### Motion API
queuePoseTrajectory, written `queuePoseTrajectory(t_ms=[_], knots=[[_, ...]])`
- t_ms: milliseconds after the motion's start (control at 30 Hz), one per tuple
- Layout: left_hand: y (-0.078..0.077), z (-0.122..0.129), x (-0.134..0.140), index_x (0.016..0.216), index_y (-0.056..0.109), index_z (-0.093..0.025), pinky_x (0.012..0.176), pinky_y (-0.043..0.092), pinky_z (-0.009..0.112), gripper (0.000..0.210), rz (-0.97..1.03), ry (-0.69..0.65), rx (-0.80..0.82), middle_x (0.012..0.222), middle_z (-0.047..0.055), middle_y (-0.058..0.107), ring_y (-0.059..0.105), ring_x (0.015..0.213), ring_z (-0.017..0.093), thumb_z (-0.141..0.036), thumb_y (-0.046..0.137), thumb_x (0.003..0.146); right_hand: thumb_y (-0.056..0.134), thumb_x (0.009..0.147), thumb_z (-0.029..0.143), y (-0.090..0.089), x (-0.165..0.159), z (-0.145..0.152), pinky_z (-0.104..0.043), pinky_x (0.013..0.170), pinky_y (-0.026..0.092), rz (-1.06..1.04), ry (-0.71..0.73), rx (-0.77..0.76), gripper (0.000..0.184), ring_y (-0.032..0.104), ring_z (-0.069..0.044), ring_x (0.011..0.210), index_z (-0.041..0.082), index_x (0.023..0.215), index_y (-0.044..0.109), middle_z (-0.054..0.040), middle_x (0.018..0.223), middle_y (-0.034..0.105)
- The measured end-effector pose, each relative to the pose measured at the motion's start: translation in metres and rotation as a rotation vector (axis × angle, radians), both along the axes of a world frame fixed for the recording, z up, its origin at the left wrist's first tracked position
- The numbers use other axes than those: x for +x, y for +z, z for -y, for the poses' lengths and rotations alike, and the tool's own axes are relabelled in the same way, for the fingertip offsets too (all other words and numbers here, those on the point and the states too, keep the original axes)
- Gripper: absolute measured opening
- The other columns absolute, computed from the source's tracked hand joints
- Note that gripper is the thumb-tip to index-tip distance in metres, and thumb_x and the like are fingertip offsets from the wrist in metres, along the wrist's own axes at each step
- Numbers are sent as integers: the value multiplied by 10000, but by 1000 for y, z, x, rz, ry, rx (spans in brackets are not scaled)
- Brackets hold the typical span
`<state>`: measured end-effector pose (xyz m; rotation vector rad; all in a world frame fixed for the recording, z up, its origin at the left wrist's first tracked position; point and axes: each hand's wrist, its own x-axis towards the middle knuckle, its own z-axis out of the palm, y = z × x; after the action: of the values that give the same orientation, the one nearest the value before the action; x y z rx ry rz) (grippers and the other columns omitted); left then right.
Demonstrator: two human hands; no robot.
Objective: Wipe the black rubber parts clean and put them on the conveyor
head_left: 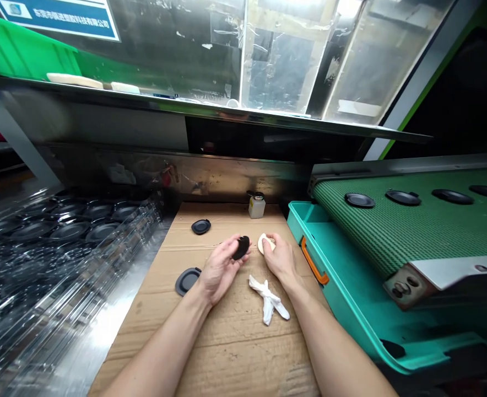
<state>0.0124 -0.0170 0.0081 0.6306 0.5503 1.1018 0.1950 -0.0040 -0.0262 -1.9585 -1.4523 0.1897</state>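
Observation:
Over the cardboard sheet (227, 342), my left hand (221, 270) grips a small black round plastic part (241, 248), tilted up on its edge. Just to the right, my right hand (280, 256) pinches a cream-coloured round pad (264, 242), apart from the black part. Beside my left wrist lies a round black part with a raised rim (187, 281), and a similar black part (201, 226) rests farther back. A white twisted cloth (269, 300) lies between my forearms. At the back of the cardboard stands a small whitish bottle with a dark top (256, 207).
Right of the cardboard is a teal bin (330, 309) with an orange handle (314, 262). A green conveyor belt (425, 226) carries several black parts above it. Clear plastic trays (61, 264) filled with black parts stand left. A metal shelf edge (210, 113) crosses above.

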Motion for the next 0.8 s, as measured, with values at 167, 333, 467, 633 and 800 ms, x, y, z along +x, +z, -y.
queuePoseTrajectory(t_ms=[167,333,467,633,800], knots=[[1,16,12,1379,461,-265,1089,352,315,902,-334,310,449,1226,91,632,566,1187,209,-49,820,580,464,917,410,-1,0,1,-287,846,453,-8,16,10,327,654,-211,972,247,1147,631,-63,1026,712],[6,27,15,1393,451,-273,1136,288,347,930,-424,338,584,1239,84,614,535,1211,226,-31,810,570,468,912,423,-1,0,1,-294,807,459,-11,6,6,323,661,-220,941,257,1133,635,-60,1006,717],[14,30,16,1325,530,-259,1136,287,350,908,-267,327,396,1171,78,650,525,1235,236,80,770,516,476,909,416,-2,0,0,-294,834,453,-17,9,29,313,655,-218,966,254,1118,644,-65,1005,716],[16,30,16,1293,570,-253,1125,287,295,889,-262,338,349,1126,61,672,534,1225,208,136,733,511,479,906,400,-3,1,0,-307,856,453,-26,10,32,312,650,-223,980,246,1122,644,-72,1014,714],[6,19,17,1240,604,-246,1088,352,296,697,-208,355,269,1213,78,637,527,1235,210,17,763,615,474,902,405,2,-2,1,-311,864,462,-171,56,137,331,643,-216,975,216,1121,633,-78,1046,704]])
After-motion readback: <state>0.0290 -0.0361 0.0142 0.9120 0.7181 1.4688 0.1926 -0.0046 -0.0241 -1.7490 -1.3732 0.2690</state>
